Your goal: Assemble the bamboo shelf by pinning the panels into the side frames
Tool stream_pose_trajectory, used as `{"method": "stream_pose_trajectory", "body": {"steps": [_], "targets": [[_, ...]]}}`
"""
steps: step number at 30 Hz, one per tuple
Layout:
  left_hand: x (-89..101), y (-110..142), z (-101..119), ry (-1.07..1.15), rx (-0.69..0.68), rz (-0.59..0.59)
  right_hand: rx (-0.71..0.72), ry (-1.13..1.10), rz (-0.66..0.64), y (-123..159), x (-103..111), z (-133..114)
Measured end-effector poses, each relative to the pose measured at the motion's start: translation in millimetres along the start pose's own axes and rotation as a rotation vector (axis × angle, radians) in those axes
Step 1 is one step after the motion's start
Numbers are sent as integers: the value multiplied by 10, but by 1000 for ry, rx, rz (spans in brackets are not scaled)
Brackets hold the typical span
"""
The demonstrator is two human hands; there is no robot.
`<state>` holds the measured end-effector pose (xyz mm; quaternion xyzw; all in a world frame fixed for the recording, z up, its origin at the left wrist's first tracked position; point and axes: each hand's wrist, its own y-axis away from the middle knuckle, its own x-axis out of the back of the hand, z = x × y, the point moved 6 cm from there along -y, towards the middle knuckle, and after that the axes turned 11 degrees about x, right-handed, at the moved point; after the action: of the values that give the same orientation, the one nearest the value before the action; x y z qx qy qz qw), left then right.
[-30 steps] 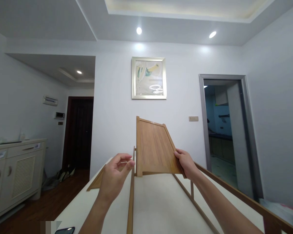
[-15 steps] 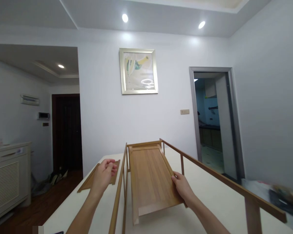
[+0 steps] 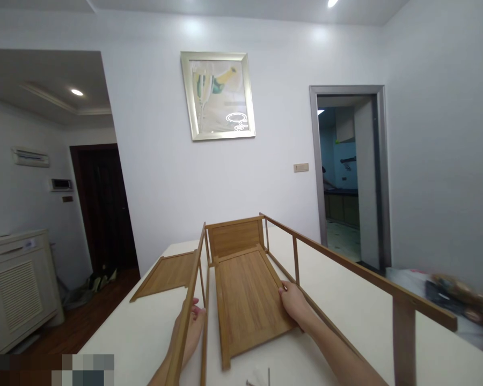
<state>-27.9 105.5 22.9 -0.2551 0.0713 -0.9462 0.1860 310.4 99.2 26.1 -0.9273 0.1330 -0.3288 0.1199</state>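
Note:
My right hand (image 3: 293, 303) is closed on the right edge of a brown wooden panel (image 3: 251, 295), thumb on top. The panel slopes inside a wooden frame, its far end by an upright end panel (image 3: 235, 236). Partly covered by the upper left rail (image 3: 191, 292), my left hand (image 3: 194, 320) reaches in from the left; its fingers are loosely bent and apart, beside the lower left rail (image 3: 206, 327). Whether they touch that rail is unclear. The long right rail (image 3: 338, 260) runs past my right arm.
A second wooden panel (image 3: 167, 273) lies flat on the white table (image 3: 132, 332), left of the frame. Small metal pieces (image 3: 269, 376) lie at the near edge of view. Bagged items (image 3: 446, 295) are at the right, a white cabinet (image 3: 24, 284) at the left.
My left hand has moved right and down, from above the loose panel to the left rails. The held panel's far end has lowered, uncovering the end panel. The view has tilted down.

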Motion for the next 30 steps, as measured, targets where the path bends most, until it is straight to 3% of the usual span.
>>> {"method": "stream_pose_trajectory", "body": {"steps": [11, 21, 30], "targets": [[-223, 109, -51, -203, -125, -101, -66, 315, -92, -49, -135, 205], [-300, 90, -112, -203, -78, -148, 10, 653, -153, 99, -151, -39], [-329, 71, -187, -190, -63, -186, 71, 790, -136, 97, -107, -129]]}}
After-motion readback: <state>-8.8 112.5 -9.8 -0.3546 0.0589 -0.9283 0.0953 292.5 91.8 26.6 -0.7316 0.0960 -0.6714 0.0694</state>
